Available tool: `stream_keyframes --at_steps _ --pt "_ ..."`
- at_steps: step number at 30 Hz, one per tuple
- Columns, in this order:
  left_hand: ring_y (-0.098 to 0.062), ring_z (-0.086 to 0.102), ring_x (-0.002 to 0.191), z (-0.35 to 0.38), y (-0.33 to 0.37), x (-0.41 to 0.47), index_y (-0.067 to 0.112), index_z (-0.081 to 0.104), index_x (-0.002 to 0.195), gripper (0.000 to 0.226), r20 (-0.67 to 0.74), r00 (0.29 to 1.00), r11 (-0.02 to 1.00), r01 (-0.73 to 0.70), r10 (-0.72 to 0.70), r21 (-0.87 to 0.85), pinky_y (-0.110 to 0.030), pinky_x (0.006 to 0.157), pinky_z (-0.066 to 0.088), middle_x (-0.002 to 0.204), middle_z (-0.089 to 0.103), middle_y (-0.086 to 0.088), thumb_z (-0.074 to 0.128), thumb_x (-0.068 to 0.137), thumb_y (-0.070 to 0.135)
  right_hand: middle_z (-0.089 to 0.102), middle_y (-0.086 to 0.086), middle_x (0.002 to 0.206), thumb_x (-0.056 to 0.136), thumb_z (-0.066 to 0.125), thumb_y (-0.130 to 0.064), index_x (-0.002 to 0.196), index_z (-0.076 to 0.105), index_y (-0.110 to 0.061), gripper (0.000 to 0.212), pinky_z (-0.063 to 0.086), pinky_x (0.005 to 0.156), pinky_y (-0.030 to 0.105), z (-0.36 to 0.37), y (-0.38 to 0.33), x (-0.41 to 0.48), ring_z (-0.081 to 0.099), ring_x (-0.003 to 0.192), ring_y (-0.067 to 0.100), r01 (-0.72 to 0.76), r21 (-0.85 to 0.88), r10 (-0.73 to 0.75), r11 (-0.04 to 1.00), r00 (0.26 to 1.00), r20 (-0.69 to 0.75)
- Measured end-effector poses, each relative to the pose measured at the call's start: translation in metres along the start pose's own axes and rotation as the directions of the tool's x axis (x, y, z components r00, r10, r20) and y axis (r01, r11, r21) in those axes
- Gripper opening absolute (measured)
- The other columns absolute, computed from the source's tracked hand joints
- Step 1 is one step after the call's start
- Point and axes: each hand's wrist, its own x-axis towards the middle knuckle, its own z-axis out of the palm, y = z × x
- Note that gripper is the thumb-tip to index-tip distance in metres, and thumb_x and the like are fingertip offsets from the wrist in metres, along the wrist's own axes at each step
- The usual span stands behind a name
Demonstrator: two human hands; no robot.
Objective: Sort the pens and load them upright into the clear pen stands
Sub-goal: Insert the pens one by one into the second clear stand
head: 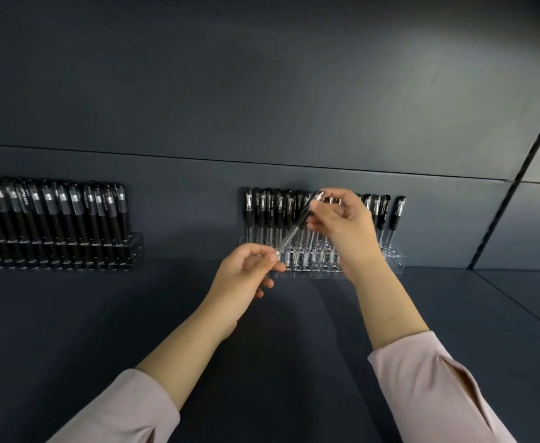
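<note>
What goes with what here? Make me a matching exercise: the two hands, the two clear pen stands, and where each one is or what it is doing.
Things:
1. left hand
2. right hand
3. left pen stand
4. right pen stand

States:
A. packed with black pens, untouched by either hand
B. pinches the lower, clear end of the tilted pen
C. partly filled, with empty holes along its front
D. grips the upper, capped end of the tilted pen

Pairs: 1-B, 2-D, 3-A, 4-C
</note>
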Motion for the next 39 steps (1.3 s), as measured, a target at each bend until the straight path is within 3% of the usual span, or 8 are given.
stream_keyframes --at_steps 3,7,13,21,26,29,36,39 --pt "0.006 0.064 0.077 0.005 -0.003 -0.001 0.029 0.063 0.101 0.007 -0.014 0.991 0.964 -0.123 0.130 0.236 -0.011 0.067 0.047 0.092 0.074 0.014 0.059 0.096 0.025 0.067 -0.007 0.064 0.091 0.062 -0.007 0.101 0.057 -0.019 0.016 0.058 0.075 0.030 -0.016 -0.005 0.004 0.068 0.066 0.011 0.085 0.015 -0.081 0.996 0.980 -0.181" --pt "0.008 0.052 0.103 0.015 -0.004 -0.001 0.026 0.062 0.120 0.024 0.019 0.941 0.721 -0.272 0.338 0.637 -0.002 0.084 0.036 0.114 0.061 0.019 0.055 0.098 0.021 0.070 -0.007 0.076 0.092 0.060 -0.013 0.101 0.053 -0.029 0.020 0.048 0.066 0.015 -0.037 -0.011 0.003 0.070 0.070 0.013 0.233 -0.215 -0.292 0.948 0.905 -0.309" --pt "-0.013 0.045 0.131 0.032 -0.006 0.004 0.020 0.053 0.139 0.041 0.088 0.915 0.474 -0.284 0.393 0.833 -0.033 0.111 0.035 0.139 0.053 0.004 0.053 0.099 0.020 0.069 -0.004 0.089 0.094 0.058 -0.012 0.108 0.055 -0.027 0.020 0.042 0.065 0.006 -0.047 -0.005 0.003 0.065 0.081 0.012 0.324 -0.404 -0.430 0.855 0.880 -0.203" --pt "-0.015 0.032 0.139 0.038 -0.014 0.009 0.030 0.043 0.146 0.045 0.093 0.944 0.311 -0.195 0.316 0.930 -0.039 0.113 0.027 0.147 0.041 0.006 0.042 0.102 0.035 0.067 -0.008 0.091 0.093 0.060 -0.012 0.111 0.058 -0.023 0.021 0.048 0.071 0.009 -0.047 0.002 0.006 0.063 0.081 0.002 0.362 -0.477 -0.456 0.801 0.885 -0.093" --pt "-0.016 0.027 0.143 0.037 -0.015 0.007 0.030 0.035 0.150 0.048 0.142 0.945 0.221 -0.212 0.296 0.952 -0.040 0.115 0.025 0.152 0.036 0.006 0.038 0.103 0.037 0.070 0.005 0.091 0.096 0.057 -0.014 0.117 0.064 -0.011 0.022 0.055 0.071 0.033 -0.039 0.007 0.004 0.065 0.080 0.018 0.492 -0.689 -0.563 0.533 0.814 0.146" --pt "-0.017 0.026 0.144 0.037 -0.014 0.006 0.029 0.033 0.151 0.050 0.152 0.942 0.196 -0.216 0.298 0.956 -0.040 0.115 0.024 0.153 0.035 0.004 0.038 0.102 0.038 0.069 0.009 0.092 0.098 0.053 -0.016 0.129 0.059 -0.012 0.031 0.055 0.070 0.041 -0.036 0.011 0.005 0.063 0.083 0.023 0.485 -0.748 -0.528 0.453 0.822 0.213" --pt "-0.019 0.026 0.145 0.037 -0.014 0.006 0.028 0.034 0.151 0.050 0.158 0.943 0.192 -0.219 0.293 0.957 -0.040 0.115 0.024 0.153 0.036 0.003 0.039 0.102 0.038 0.066 0.009 0.112 0.098 0.053 -0.017 0.144 0.043 -0.020 0.048 0.053 0.086 0.038 -0.041 0.022 0.009 0.060 0.105 0.025 0.380 -0.785 -0.373 0.490 0.905 0.205" --pt "-0.019 0.026 0.144 0.038 -0.015 0.007 0.028 0.035 0.150 0.050 0.162 0.942 0.188 -0.222 0.294 0.957 -0.040 0.115 0.024 0.152 0.036 0.004 0.040 0.102 0.039 0.067 0.006 0.109 0.096 0.056 -0.012 0.144 0.042 -0.022 0.051 0.050 0.080 0.027 -0.042 0.029 0.008 0.060 0.096 0.019 0.409 -0.750 -0.347 0.519 0.903 0.253"
